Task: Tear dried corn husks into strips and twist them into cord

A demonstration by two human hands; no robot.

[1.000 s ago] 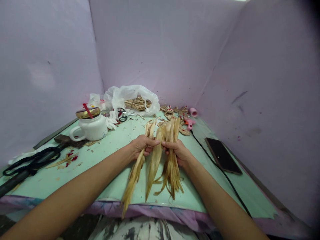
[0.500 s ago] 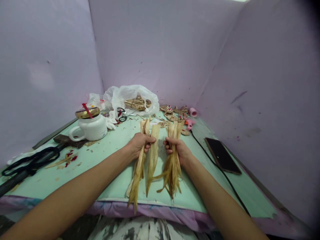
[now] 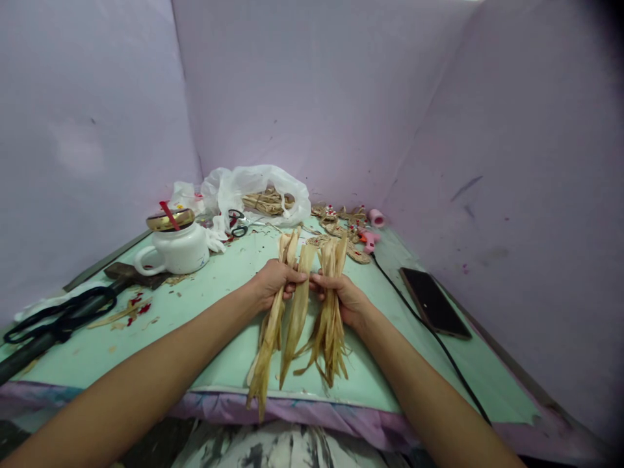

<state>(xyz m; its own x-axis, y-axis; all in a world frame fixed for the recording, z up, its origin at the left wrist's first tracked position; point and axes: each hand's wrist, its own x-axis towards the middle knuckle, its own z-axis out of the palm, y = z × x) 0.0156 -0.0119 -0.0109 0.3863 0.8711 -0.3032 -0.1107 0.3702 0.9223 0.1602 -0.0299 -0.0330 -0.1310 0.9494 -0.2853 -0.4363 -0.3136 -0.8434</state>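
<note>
Leftward moved the right hand (image 3: pixel 342 296), gripping a bundle (image 3: pixel 333 335); the left hand (image 3: pixel 274 282) gripped husks (image 3: pixel 272 335), seemingly fanned to isolate one strip (image 3: pixel 295 320).

Husk strips (image 3: pixel 296 318) — tan, long, ragged-ended

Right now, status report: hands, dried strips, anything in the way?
Left hand gripping a thin bundle and a single strip. Right hand gripping a fuller bundle. Pink glue gun and phone off to the right, touching neither hand.

Strips (image 3: pixel 331 331) look matt & fibrous, mug (image 3: pixel 184 252) smooth, bag (image 3: pixel 299 192) thin plstc.
</note>
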